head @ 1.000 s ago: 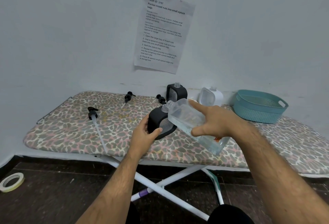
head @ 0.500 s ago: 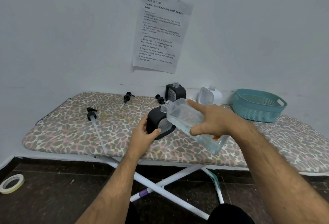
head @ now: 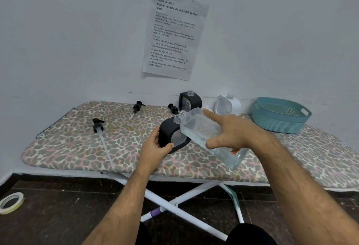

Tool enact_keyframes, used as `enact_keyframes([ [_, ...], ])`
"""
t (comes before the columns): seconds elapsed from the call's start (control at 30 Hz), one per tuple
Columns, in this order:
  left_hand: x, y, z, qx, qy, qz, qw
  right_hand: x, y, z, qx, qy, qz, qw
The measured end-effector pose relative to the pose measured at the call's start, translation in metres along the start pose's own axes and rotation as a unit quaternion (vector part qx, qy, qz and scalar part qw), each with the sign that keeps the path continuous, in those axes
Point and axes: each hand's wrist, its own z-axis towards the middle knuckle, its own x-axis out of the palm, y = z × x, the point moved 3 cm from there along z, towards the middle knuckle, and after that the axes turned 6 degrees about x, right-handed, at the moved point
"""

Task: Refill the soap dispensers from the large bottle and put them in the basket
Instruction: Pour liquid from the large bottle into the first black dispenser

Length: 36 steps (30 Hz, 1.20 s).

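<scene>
Clear liquid could spill onto the ironing board if my right hand, gripping the tilted large bottle, drifts off the narrow neck. My left hand clasps the black dispenser; the basket waits well apart.

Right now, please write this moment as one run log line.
left hand steadies black soap dispenser | right hand tilts large clear bottle into it | teal basket holds none

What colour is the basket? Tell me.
Teal, a light blue-green: the basket shows clearly in the head view.
</scene>
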Motion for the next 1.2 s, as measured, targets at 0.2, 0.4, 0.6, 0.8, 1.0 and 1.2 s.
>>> enact_keyframes([
  [0.2, 0.0001, 0.0018, 0.0010, 0.000, 0.003, -0.006, 1.000, -0.0001, 0.0012, -0.0016, 0.001, -0.001, -0.008, 1.000],
  [0.4, 0.0008, 0.0017, 0.0010, 0.003, 0.007, -0.007, 1.000, -0.0009, 0.0028, -0.0030, 0.002, -0.003, -0.011, 1.000],
  [0.6, 0.0012, 0.0027, 0.0016, 0.006, 0.006, -0.006, 1.000, -0.0004, 0.0036, -0.0032, 0.002, 0.000, -0.010, 1.000],
  [0.8, 0.0013, 0.0031, 0.0016, 0.009, 0.008, -0.003, 1.000, -0.0005, 0.0042, -0.0040, 0.000, 0.001, -0.017, 1.000],
  [1.0, 0.0015, 0.0018, 0.0009, 0.008, 0.005, 0.001, 1.000, -0.0004, 0.0047, -0.0023, 0.003, 0.005, -0.009, 1.000],
  [1.2, 0.0014, 0.0025, 0.0013, 0.006, 0.006, 0.002, 1.000, -0.0011, 0.0054, -0.0024, 0.001, 0.004, -0.020, 1.000],
])
